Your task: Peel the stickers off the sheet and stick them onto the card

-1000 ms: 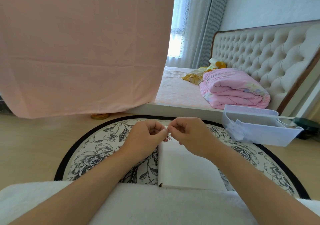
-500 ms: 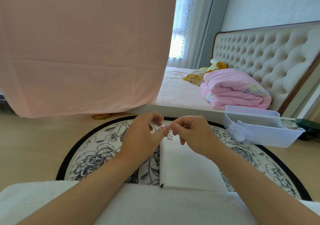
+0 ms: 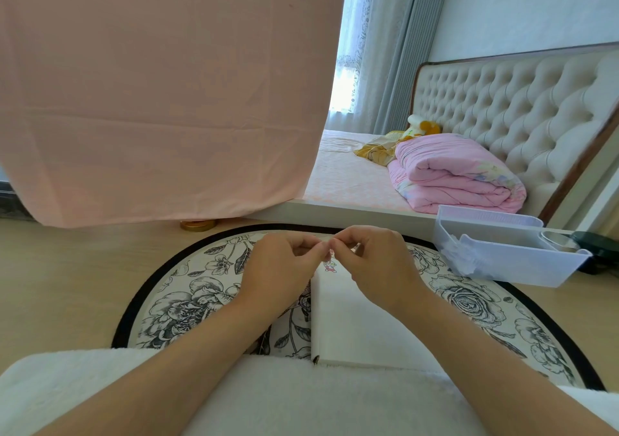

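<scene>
A white card [image 3: 348, 321] lies on the round floral table [image 3: 187, 305] in front of me. Above its far end my left hand [image 3: 281, 268] and my right hand [image 3: 375, 264] meet fingertip to fingertip. Between the fingertips they pinch a small sticker piece [image 3: 330, 261] with red and white print, which hangs down just over the card's top edge. Whether this is the sheet or a single sticker is too small to tell. Both hands have their fingers curled.
A translucent plastic box [image 3: 502, 251] stands on the table's right edge. A white fluffy cloth [image 3: 268, 398] covers my lap at the near edge. Behind are a bed [image 3: 351, 181] with a folded pink quilt [image 3: 455, 171], and a hanging pink sheet [image 3: 160, 93].
My left fingers, spread half a second ago, have curled back in. The hands stay together above the card's far end, and the printed piece now hangs a little lower between them.
</scene>
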`<state>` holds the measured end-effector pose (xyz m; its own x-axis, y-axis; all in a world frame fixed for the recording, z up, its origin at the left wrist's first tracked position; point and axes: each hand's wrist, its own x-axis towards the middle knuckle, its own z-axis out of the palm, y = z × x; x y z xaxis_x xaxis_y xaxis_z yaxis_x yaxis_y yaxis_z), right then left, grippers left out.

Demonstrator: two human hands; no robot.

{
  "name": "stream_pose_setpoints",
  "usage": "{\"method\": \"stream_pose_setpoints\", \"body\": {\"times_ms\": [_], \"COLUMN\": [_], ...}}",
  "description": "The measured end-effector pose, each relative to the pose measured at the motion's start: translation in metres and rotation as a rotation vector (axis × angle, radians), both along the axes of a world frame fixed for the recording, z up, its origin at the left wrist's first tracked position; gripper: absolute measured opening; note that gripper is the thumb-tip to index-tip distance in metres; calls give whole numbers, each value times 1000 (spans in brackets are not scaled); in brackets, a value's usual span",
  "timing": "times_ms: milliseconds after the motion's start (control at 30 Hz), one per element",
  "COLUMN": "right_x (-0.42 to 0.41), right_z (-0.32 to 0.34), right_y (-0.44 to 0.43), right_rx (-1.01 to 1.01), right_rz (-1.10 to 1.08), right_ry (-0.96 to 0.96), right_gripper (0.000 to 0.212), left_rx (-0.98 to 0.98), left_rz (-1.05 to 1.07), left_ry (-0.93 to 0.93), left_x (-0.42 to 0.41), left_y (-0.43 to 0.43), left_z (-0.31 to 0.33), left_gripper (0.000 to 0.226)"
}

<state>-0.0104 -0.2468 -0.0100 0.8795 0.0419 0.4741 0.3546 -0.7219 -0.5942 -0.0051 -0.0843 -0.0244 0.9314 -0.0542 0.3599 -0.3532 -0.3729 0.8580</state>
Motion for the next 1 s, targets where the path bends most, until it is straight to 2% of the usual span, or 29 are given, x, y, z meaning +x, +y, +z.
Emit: {"method": "stream_pose_setpoints", "body": {"times_ms": [167,367,467,667,1000], "right_x": [1,2,2,0,-1], "right_z": [-2,-5,-3,4,5], "right_y": [0,3,4,2,-4], "right_rx": [-24,24,117,436,471], "right_rz": [1,12,13,122,176], "right_ry": [-22,8,61,301,293], "right_gripper": [14,16,17,14,8], "left_rx": [-71,-36,-70,-104,-65], "left_rz": [-33,-6,-42,-103,-115], "left_ry": [39,43,42,51,25], "left_x": [0,3,3,7,7], "left_y": [0,0,-1,-2,-2], "left_z": [2,-2,-1,-4,-6], "left_gripper": [17,17,18,17,16]}}
